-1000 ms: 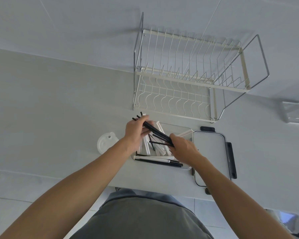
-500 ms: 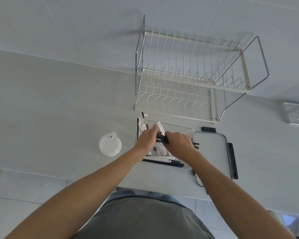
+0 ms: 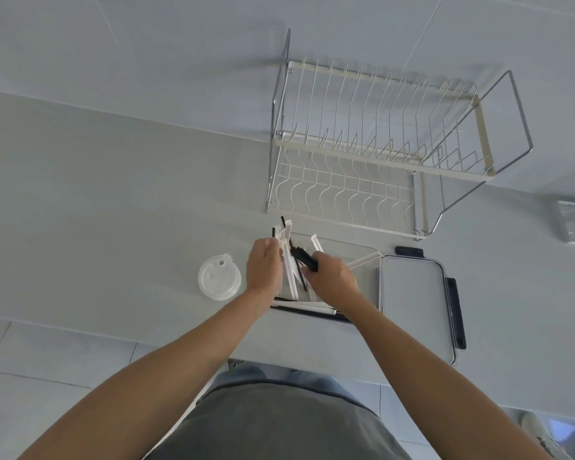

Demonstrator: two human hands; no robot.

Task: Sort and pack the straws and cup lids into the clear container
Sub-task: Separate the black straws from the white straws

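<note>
Both hands over the clear rectangular plastic container (image 3: 362, 257) on the pale grey countertop (image 3: 113, 210).

Right hand (image 3: 334, 280) closed around a bundle of thin black straws (image 3: 304, 258), ends poking out toward the left hand (image 3: 263, 268). Left hand curled against upright white paper-wrapped straws (image 3: 287, 260) at the container's left end; whether gripping, cannot tell. More black and white straws flat along the near wall. Round translucent cup lid (image 3: 219, 277) just left of the container. Container's flat clear lid with dark clips (image 3: 412, 293) alongside on the right. White wire dish rack (image 3: 372, 154) behind.
</note>
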